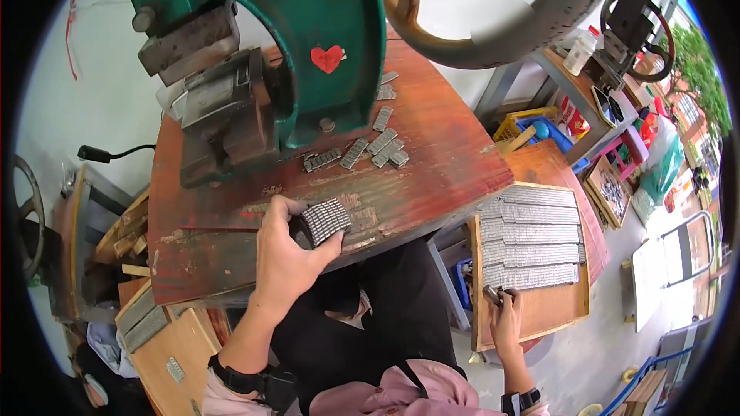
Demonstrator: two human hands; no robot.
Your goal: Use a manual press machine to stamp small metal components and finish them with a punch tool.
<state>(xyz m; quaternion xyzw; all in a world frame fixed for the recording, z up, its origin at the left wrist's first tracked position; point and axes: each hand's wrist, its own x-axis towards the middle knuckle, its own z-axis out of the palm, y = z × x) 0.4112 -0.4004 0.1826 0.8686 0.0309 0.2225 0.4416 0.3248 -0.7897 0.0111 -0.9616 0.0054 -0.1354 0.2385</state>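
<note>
Two hands at work: left hand [287, 250], grip clenched on a grey ridged block of metal strips [324, 220], rests at the worn red wooden worktop [432, 177] near edge; right hand [505, 316] pinches a small grey metal piece [491, 293] over the wooden tray [551, 312] at right, ready to hand; green cast-iron press [308, 38] far.

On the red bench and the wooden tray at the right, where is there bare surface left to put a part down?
Red bench: bare right of the loose metal strips, out to its right edge. Crowded by the green press base. Left hand holds a strip block at the front edge. Wooden tray: bare below the strip rows, beside the right hand.
</note>
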